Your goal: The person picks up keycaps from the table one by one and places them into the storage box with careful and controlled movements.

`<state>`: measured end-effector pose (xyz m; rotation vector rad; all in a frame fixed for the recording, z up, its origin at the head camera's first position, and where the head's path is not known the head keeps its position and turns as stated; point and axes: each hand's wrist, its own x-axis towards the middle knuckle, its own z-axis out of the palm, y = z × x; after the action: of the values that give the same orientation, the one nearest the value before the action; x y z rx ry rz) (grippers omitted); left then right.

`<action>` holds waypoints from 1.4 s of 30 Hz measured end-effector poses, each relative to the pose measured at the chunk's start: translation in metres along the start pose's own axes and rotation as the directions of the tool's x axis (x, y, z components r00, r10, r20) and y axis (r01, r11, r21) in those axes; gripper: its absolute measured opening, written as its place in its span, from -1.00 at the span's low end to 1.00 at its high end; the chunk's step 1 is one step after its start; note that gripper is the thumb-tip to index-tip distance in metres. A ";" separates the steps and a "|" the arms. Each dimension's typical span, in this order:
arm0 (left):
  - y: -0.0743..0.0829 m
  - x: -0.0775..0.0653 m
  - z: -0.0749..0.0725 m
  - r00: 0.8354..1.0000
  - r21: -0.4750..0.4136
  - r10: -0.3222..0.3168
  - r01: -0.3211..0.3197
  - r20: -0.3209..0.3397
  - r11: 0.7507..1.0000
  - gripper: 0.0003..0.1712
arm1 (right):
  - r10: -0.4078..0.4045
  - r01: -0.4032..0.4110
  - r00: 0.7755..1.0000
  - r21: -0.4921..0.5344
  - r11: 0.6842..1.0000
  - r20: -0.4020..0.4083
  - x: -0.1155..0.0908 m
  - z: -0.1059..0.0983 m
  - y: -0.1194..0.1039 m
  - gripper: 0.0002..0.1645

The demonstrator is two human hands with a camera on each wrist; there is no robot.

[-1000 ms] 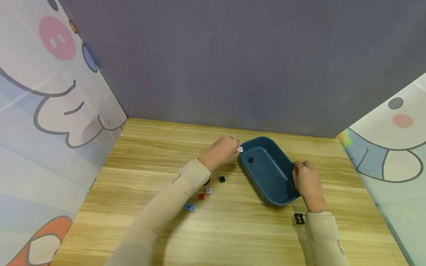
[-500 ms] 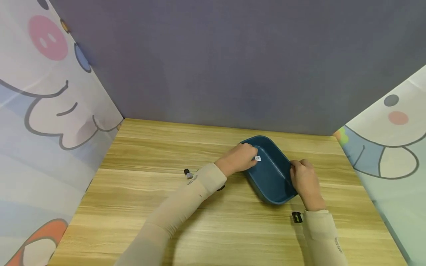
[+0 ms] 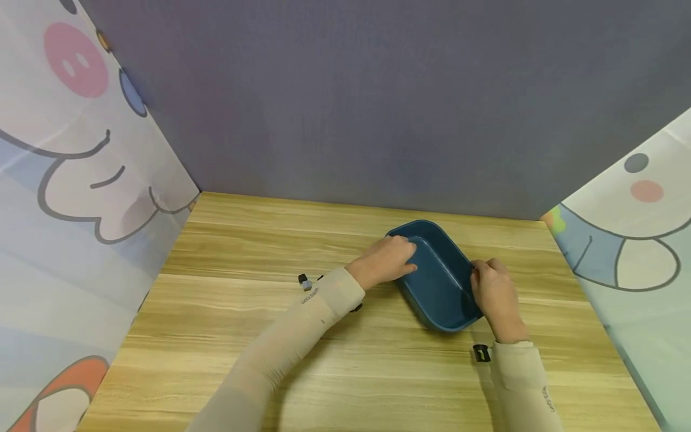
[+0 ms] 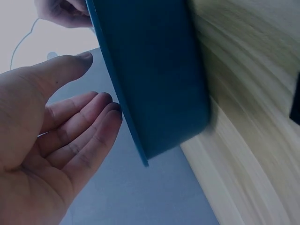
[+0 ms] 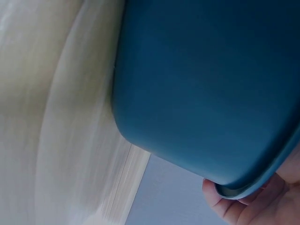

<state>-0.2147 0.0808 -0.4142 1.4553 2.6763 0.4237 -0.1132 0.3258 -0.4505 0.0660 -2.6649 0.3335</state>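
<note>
A dark blue plastic basin point(image 3: 439, 288) stands on the table, tilted diagonally in the head view. Over its left part hovers my left hand point(image 3: 383, 261), palm down. In the left wrist view, that hand's thumb and fingers point(image 4: 84, 147) are spread apart with nothing between them, beside the basin's rim point(image 4: 123, 105). My right hand point(image 3: 496, 294) grips the rim on the right side; its fingers point(image 5: 213, 192) curl over the edge in the right wrist view. The left hand hides part of the basin's floor.
Left of my sleeve lie a small black cube point(image 3: 302, 278) and a grey cube point(image 3: 307, 286). A black piece point(image 3: 357, 307) shows partly behind the sleeve. Near my right cuff sits a black piece with a yellow mark point(image 3: 481, 353). A grey panel point(image 3: 367, 108) closes off the back.
My left hand has moved right from the rim to over the basin and let go of a small white lettered cube, now out of sight. The right hand keeps its grip.
</note>
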 end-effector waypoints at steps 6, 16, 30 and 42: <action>-0.014 -0.019 -0.005 0.999 -0.002 -0.002 0.002 -0.034 1.000 -0.77 | -0.004 0.004 1.000 -0.006 1.000 -0.003 0.000 0.001 0.000 -0.81; -0.035 -0.063 -0.018 0.990 -0.039 -0.103 0.100 -0.092 0.994 -0.75 | -0.008 0.008 1.000 -0.009 1.000 -0.006 -0.001 0.000 0.001 -0.80; -0.062 -0.130 -0.037 0.955 -0.081 -0.268 0.260 -0.128 0.962 -0.67 | -0.002 0.002 1.000 -0.013 1.000 0.001 0.000 0.000 0.000 -0.81; -0.102 -0.182 -0.009 0.918 -0.108 -0.377 0.365 -0.125 0.925 -0.90 | -0.023 0.023 1.000 -0.019 1.000 -0.008 -0.002 0.001 0.000 -0.82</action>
<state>-0.1988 -0.1246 -0.4467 0.8913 2.9161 0.6173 -0.1121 0.3259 -0.4521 0.0893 -2.6567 0.3007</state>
